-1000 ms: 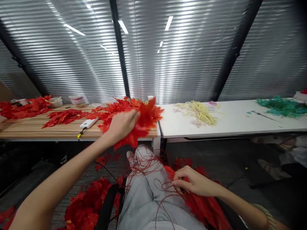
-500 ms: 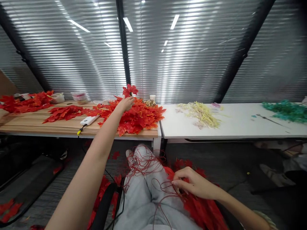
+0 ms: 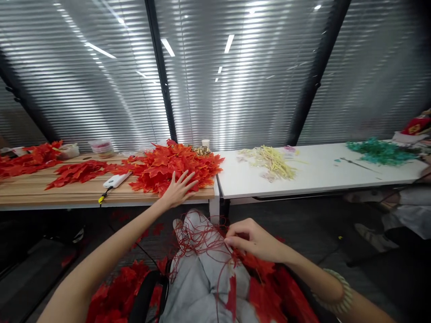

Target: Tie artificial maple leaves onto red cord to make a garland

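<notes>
My left hand (image 3: 178, 191) has its fingers spread at the front of a big pile of red artificial maple leaves (image 3: 164, 159) on the table. Nothing shows in its grip. Over my right thigh, my right hand (image 3: 254, 241) is pinched closed on a thin red cord (image 3: 220, 264). More of that cord lies tangled in loose loops (image 3: 202, 233) across my knees. Red leaves (image 3: 269, 291) hang and lie beneath my right hand, along my right leg. Its fingertips are partly hidden, so how the cord runs between them is unclear.
A white device (image 3: 116, 179) with a cable lies on the wooden table (image 3: 77, 190). On the white table (image 3: 235, 186) are pale yellow strips (image 3: 274, 161) and a teal heap (image 3: 384, 151). A chair armrest (image 3: 144, 291) is at my left. Another person's leg (image 3: 412, 206) shows at right.
My left hand has come back and down from the top of the leaf pile, its fingers spreading. My right hand has moved slightly left and up with the cord.
</notes>
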Demonstrator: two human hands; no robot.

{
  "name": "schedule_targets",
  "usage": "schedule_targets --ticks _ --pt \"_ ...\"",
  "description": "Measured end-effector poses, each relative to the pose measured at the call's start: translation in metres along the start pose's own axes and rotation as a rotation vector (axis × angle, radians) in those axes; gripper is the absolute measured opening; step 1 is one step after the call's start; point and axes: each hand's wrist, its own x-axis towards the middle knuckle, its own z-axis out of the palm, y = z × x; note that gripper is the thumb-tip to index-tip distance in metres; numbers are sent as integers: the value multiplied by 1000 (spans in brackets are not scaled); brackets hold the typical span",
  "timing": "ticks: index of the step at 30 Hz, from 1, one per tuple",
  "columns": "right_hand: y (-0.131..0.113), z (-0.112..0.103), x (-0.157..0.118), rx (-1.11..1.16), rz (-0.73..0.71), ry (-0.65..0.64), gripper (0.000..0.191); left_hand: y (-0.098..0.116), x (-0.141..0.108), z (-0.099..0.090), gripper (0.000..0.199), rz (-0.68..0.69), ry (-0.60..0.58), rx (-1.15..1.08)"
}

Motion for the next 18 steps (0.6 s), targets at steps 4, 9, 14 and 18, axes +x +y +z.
schedule_targets --ticks 4,9,14,18 --pt "-5 1 2 25 3 59 33 41 -13 -10 50 -267 146 -500" --pt "-21 5 18 246 37 368 28 118 -28 -75 59 -222 -106 -1180" --pt "-34 0 29 386 -12 416 23 140 -46 -95 79 -153 -175 -1077" --pt "-36 -23 18 405 -49 477 23 114 -55 -85 53 -260 -236 -1037"
